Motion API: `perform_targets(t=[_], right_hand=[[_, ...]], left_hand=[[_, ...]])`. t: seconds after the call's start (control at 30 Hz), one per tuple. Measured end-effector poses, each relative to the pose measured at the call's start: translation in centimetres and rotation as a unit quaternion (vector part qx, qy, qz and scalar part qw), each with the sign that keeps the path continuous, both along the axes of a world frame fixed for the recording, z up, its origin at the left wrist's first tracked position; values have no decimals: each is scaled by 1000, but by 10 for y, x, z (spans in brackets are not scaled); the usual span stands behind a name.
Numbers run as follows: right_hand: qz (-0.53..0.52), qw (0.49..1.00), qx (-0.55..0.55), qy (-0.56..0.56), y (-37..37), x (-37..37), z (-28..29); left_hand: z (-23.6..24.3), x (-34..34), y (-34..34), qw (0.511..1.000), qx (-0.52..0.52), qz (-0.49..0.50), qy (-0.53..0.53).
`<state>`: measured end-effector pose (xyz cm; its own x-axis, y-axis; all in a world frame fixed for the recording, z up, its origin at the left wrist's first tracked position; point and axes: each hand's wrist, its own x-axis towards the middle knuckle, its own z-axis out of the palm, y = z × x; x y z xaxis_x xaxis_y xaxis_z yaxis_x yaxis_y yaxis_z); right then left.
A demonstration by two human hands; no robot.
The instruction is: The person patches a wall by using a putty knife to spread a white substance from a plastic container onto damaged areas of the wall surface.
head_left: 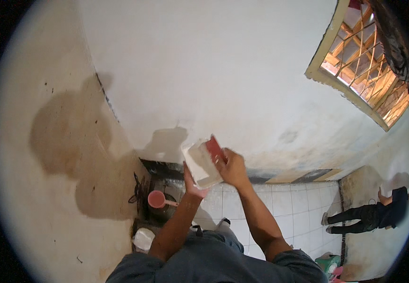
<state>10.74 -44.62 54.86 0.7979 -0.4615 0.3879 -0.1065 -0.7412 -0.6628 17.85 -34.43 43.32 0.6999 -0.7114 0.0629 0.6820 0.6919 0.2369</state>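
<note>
My left hand (194, 186) is closed around the side and underside of a rectangular pale container (198, 167) that holds white paste, raised in front of the wall. My right hand (233, 167) grips a red flat scraper (213, 147), held at the container's right rim with its fingers wrapped round it. Whether the scraper's edge touches the paste is hard to tell.
A white wall (204, 75) faces me, with a beige wall to my left and a grilled window (355, 61) upper right. A pink dipper (156, 199) and white object (143, 239) sit lower left. Another person (369, 217) stands right, near a green container (327, 264).
</note>
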Motion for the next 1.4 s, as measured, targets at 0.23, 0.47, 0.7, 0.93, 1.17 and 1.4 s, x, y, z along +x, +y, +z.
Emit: perform_targets(t=[0.23,0.47,0.7,0.93,1.17,1.4], right_hand=[[25,997,72,9,5,0,-10],[76,997,30,-4,16,-3,3],[36,998,53,-15,-41,-16,-1],[-7,999,43,1,-71,-29,-11],[87,990,-106,-9,-64,-46,1],[111,990,-83,0,-91,-67,-7]], left_hand=[[0,0,-4,999,-15,-29,20],[-19,3,-16,996,-69,-50,14],[9,-21,-30,997,-17,-40,62],[11,-39,-61,997,-16,-28,66],[9,-63,-99,993,-15,-47,106],[8,-83,-129,976,-212,-25,-34]])
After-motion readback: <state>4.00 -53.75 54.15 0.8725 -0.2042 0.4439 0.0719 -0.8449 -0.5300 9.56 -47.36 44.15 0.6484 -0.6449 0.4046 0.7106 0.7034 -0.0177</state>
